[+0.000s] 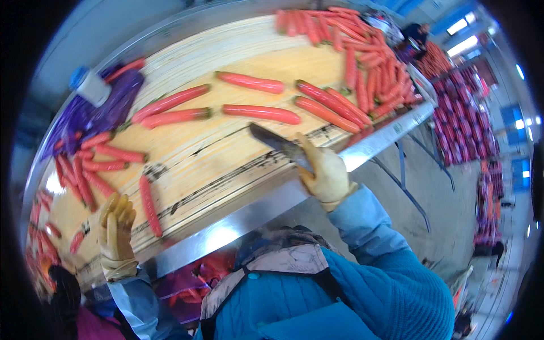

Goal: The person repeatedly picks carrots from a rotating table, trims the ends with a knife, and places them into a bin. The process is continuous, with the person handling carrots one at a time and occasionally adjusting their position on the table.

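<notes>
My right hand (pixel 327 177), in a pale yellow glove, grips a knife (pixel 277 143) with a broad, dark-stained blade. The blade points left and away, over the wooden tabletop (pixel 226 153). My left hand (pixel 117 229), gloved alike, is raised near the table's front edge with its fingers stretched out and nothing in them. Just right of it lies a single carrot (pixel 149 205); a loose group of carrots (pixel 93 164) lies beyond it. Across the middle, several long reddish carrots (pixel 260 113) lie in rough rows, some with dark green ends.
A big carrot pile (pixel 377 68) fills the far right corner. At the far left, a white bottle with a blue cap (pixel 90 86) stands by purple plastic (pixel 122 99). A metal rim (pixel 226 229) edges the table. Filled sacks (pixel 464 119) are stacked at right; another person (pixel 65 294) is at lower left.
</notes>
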